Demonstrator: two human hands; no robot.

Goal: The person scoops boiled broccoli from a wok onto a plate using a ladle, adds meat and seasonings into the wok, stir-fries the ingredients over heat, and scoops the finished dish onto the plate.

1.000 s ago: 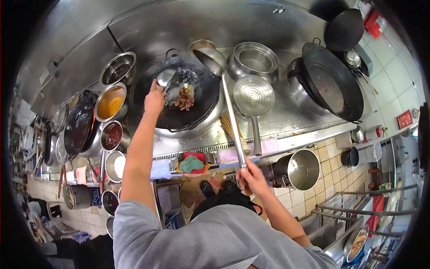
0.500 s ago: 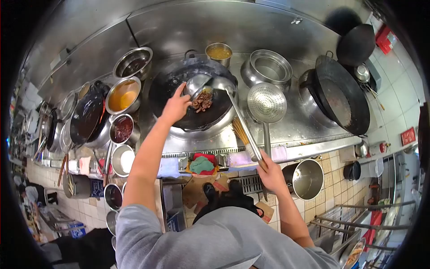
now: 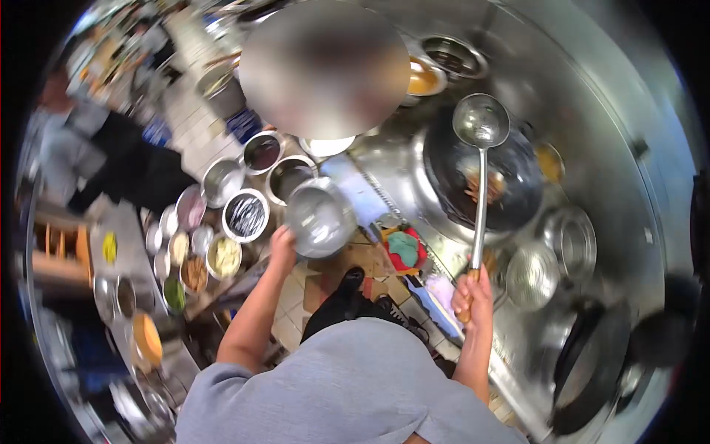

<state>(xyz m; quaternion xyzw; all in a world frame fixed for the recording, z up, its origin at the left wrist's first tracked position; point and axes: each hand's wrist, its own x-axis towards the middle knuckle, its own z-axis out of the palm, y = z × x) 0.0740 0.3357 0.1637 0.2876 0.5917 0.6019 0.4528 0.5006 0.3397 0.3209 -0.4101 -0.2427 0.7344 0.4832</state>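
Note:
My left hand (image 3: 282, 250) grips the rim of a metal bowl (image 3: 320, 222), which looks bare inside and is held in the gap between the counters. My right hand (image 3: 473, 296) is wrapped round the wooden handle of a long ladle (image 3: 482, 177). The ladle's round head is raised over the far side of a black wok (image 3: 518, 203). Brown cooked pieces, which look like meat (image 3: 473, 185), lie at the bottom of the wok, partly behind the ladle's shaft.
Several ingredient containers stand left, among them a plastic-covered bowl (image 3: 245, 215) and pale slices (image 3: 224, 257). A perforated strainer (image 3: 532, 276) and a metal pot (image 3: 571, 243) sit right of the wok. A green cloth (image 3: 403, 249) lies at the stove's edge. A person in a black apron (image 3: 133, 163) stands left.
My view has turned left. My left hand has moved from over the wok to the left with the metal bowl. The ladle's head has lifted off the wok, still in my right hand.

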